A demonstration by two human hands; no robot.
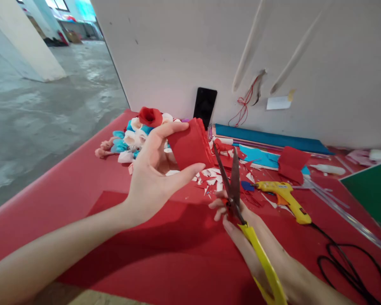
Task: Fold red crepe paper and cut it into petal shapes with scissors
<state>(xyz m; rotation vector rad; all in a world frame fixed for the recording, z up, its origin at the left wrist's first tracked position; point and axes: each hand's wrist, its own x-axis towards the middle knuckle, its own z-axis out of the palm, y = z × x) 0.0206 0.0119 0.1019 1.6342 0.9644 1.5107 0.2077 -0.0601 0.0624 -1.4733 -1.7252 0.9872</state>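
Observation:
Up in front of me my left hand (155,173) grips a folded stack of red crepe paper (190,144), with fingers along its top edge and the thumb at its lower corner. My right hand (238,224) holds a pair of scissors (233,182) around the pivot. The blades are parted and point upward, just right of the paper and apart from it; the yellow handle (263,258) hangs toward me. The right hand's fingers are partly hidden behind the scissors. A large red sheet (165,250) lies beneath both hands.
Paper flowers (136,135) pile up at the back left. A phone (205,106) leans on the white wall. Paper scraps (212,178) lie mid-table. To the right are a yellow glue gun (279,190), its black cord (346,262), clear sticks (346,212) and a green board (374,195).

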